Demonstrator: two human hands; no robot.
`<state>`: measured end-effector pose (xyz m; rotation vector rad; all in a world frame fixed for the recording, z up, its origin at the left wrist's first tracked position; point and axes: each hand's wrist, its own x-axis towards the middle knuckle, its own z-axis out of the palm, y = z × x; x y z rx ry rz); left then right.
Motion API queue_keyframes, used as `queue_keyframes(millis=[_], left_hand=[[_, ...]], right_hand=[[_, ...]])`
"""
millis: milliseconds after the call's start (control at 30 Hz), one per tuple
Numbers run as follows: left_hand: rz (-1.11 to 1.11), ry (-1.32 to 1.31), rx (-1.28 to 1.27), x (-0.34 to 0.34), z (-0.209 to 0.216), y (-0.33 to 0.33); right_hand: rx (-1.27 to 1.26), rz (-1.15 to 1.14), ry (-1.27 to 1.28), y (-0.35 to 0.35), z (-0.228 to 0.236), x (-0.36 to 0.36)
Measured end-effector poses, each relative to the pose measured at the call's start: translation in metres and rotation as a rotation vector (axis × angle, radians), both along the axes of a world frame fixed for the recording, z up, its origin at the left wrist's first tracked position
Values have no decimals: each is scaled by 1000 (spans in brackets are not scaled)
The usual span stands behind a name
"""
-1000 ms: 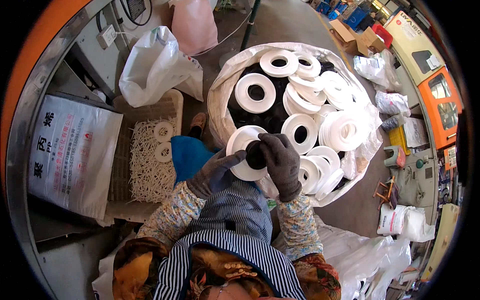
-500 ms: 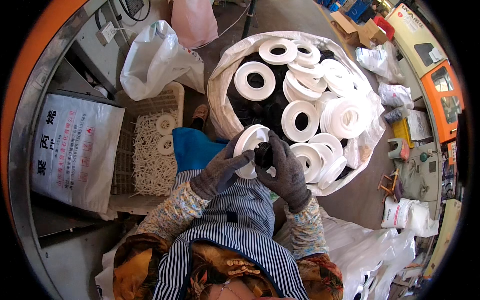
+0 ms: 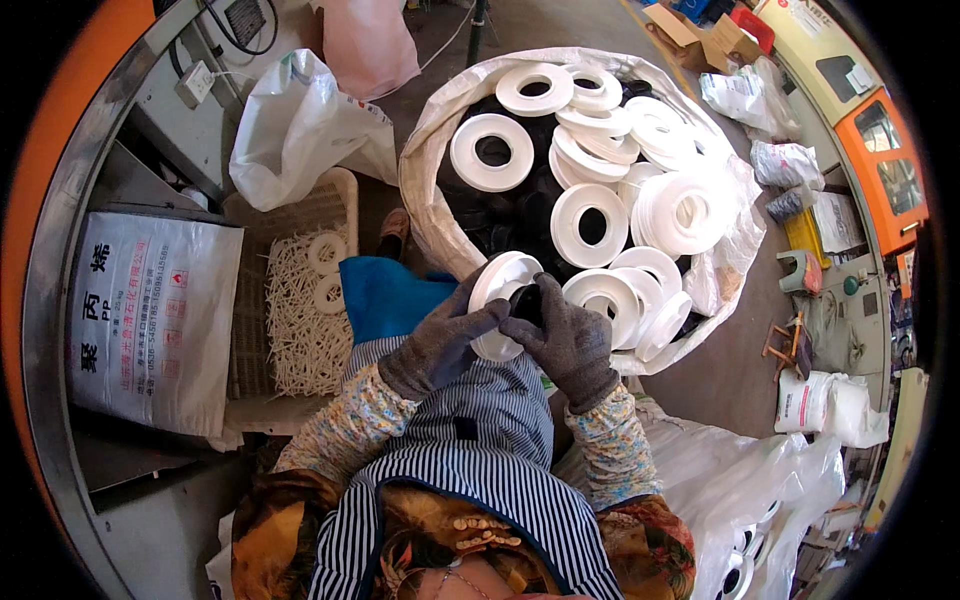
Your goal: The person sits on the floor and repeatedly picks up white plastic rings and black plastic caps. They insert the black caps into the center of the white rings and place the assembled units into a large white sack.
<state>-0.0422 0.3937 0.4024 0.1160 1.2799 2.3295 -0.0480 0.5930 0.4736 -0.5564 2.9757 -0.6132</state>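
Both of my hands wear dark grey knit gloves and meet in front of my apron. My left hand (image 3: pixel 440 345) is closed on the edge of a white plastic ring (image 3: pixel 492 292), which is tilted on its side. My right hand (image 3: pixel 572 345) grips a black round plastic piece (image 3: pixel 527 303) and holds it against the ring's centre. Fingers partly hide the black piece, so how far it sits inside the opening cannot be seen. Just beyond my hands, a large white sack (image 3: pixel 418 190) holds many loose white rings (image 3: pixel 590 225) on top of black pieces (image 3: pixel 480 205).
To the left, a beige plastic crate (image 3: pixel 345 195) contains thin white sticks and a few rings. Behind it stands an open white bag (image 3: pixel 285 140). A printed sack (image 3: pixel 150 320) lies at far left. Clear plastic bags (image 3: pixel 740 480) are at lower right, and a small stool (image 3: pixel 790 345) stands farther right.
My right hand has brought the black piece closer against the white ring, and less of the piece shows. The whole view has shifted slightly.
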Motion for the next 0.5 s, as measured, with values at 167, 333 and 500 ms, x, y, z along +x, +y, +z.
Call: queue_keyframes(millis=[167,333,500], left_hand=[[10,211,-136,-3,-4,-7],[1,219,-212,-7,-13,-6],[44,-294,293,-1,34,2]], right_hand=[[-107,254,417,13,24,2],[-86,-45,431,27,-10,-17],[-454,-23,-111,13,1,8]])
